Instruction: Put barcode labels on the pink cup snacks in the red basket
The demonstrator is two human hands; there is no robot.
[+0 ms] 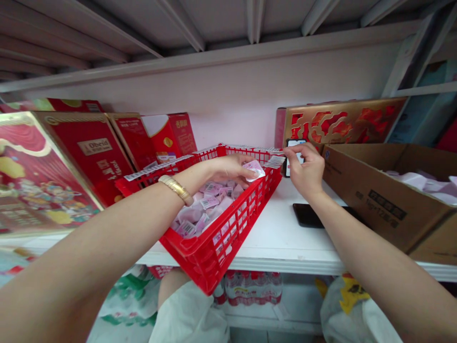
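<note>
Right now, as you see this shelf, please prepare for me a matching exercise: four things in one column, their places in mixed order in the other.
1. small pink packet
2. gold-coloured bracelet
3. red plastic basket
4. brown cardboard box

A. around the left wrist
B. right of the basket
C. in the left hand's grip
D. beneath the left hand

Pairs: 1-C, 2-A, 3-D, 4-B
</note>
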